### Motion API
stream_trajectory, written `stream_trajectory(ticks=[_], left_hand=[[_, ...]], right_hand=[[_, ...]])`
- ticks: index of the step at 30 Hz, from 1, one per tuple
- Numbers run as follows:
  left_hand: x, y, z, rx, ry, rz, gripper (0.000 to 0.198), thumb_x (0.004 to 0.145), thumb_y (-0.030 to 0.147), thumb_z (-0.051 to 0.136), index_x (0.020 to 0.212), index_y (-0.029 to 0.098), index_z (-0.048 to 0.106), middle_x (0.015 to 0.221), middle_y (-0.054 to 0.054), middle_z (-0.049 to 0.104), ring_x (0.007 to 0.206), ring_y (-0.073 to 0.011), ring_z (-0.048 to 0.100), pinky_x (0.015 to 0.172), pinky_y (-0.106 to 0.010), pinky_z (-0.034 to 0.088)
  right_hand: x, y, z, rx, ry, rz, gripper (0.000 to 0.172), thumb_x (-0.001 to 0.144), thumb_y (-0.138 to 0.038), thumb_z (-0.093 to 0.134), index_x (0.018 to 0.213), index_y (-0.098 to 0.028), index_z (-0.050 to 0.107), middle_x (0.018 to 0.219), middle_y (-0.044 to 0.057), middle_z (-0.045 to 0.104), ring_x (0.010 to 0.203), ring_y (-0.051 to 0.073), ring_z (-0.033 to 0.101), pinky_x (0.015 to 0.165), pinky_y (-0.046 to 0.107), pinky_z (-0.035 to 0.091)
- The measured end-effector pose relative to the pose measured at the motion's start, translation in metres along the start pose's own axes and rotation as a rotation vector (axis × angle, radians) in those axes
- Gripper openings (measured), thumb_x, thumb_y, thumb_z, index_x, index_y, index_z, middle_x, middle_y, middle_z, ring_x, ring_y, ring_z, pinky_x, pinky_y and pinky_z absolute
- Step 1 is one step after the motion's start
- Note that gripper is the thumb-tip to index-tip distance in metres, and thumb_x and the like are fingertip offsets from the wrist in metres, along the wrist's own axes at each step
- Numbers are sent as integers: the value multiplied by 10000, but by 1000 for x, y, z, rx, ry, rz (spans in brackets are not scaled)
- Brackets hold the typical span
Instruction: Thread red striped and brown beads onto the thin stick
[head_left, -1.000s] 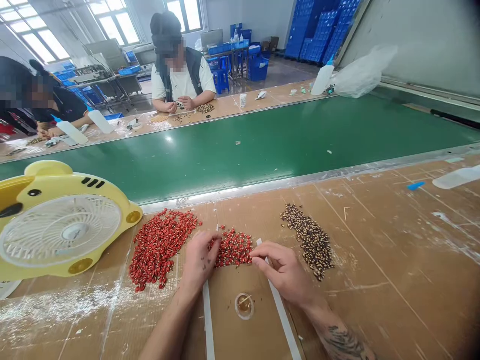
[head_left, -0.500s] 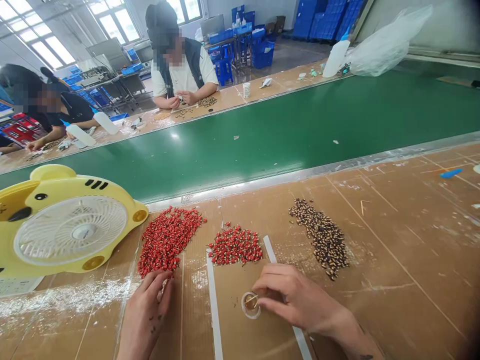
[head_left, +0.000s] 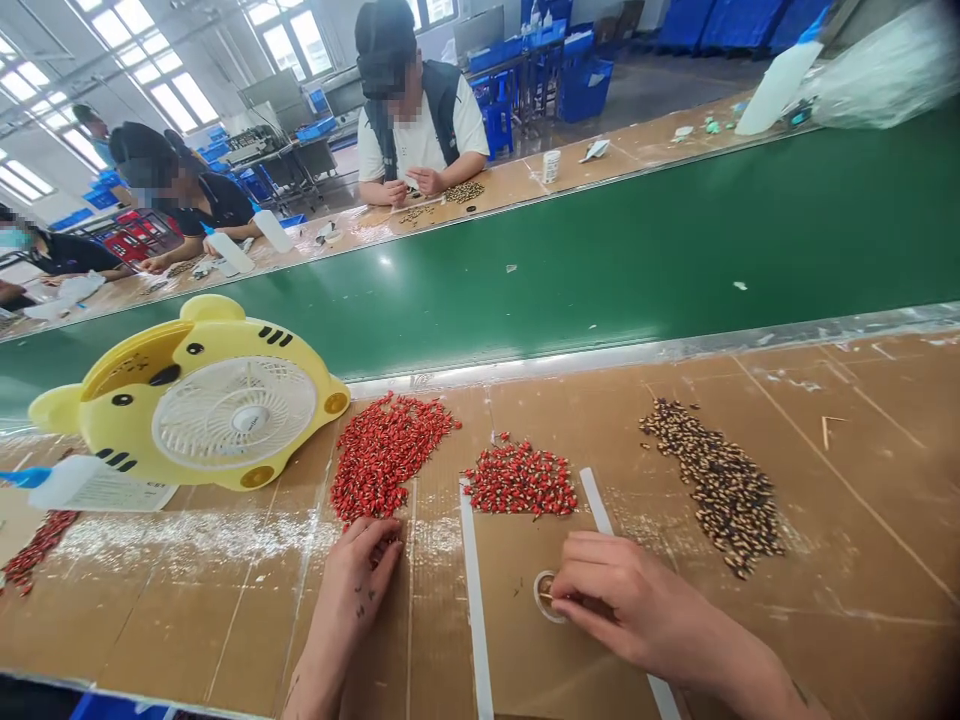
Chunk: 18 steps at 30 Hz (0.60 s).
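Observation:
My right hand (head_left: 619, 595) pinches a thin wooden stick (head_left: 545, 597), whose tip is in a small round dish (head_left: 537, 600); its fingers cover the dish's right side. The dish stands on a brown board (head_left: 517, 650) edged with white strips. At the near edge of a large heap of small red pieces (head_left: 390, 450), my left hand (head_left: 364, 565) has its fingers curled toward the thumb; what lies between them is too small to make out. A smaller heap of red pieces with pale tips (head_left: 521, 478) lies at the board's far end.
Black-and-tan pieces (head_left: 712, 485) are heaped on the right. A yellow animal-shaped fan (head_left: 326, 375) lies at left, beside a white bottle with a blue tip (head_left: 71, 485) and more red pieces (head_left: 41, 550). Beyond runs a green belt (head_left: 600, 260), with people (head_left: 420, 120) seated across it.
The view has turned left, so things sit farther right, and the bottle and extra red pieces have come into sight. My right hand now covers more of the dish.

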<state>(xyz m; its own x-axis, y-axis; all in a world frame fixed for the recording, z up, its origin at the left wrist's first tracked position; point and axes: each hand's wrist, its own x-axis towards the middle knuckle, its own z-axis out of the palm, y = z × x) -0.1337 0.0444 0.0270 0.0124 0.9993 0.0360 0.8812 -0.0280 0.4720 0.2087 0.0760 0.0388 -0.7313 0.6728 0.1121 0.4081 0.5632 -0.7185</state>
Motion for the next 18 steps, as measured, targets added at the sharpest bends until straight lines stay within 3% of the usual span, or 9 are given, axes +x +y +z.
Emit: stream_trajectory(ticks=[6, 11, 18], left_hand=[[-10, 1, -1, -29, 64, 9, 194, 887, 245, 558, 877, 214, 749, 916, -85, 770, 778, -225, 740, 701, -315, 585], [-15, 4, 1, -32, 61, -56, 154, 861, 236, 583, 851, 222, 736, 797, -41, 768, 682, -206, 729, 625, -282, 568], [-22, 10, 3, -31, 97, -128, 196, 855, 243, 556, 885, 219, 748, 862, -57, 781, 702, -203, 743, 640, -276, 583]], right_hand=[[2, 6, -5, -124, -62, -91, 215, 978, -163, 540, 791, -199, 638, 728, 29, 594, 667, 174, 514, 600, 293, 345], [5, 9, -6, -92, -24, -113, 227, 965, -140, 547, 765, -207, 631, 711, 26, 591, 658, 174, 499, 588, 292, 330], [3, 9, 4, -66, 41, -179, 305, 1009, -169, 446, 754, -186, 611, 681, 24, 551, 633, 165, 451, 598, 285, 335]])
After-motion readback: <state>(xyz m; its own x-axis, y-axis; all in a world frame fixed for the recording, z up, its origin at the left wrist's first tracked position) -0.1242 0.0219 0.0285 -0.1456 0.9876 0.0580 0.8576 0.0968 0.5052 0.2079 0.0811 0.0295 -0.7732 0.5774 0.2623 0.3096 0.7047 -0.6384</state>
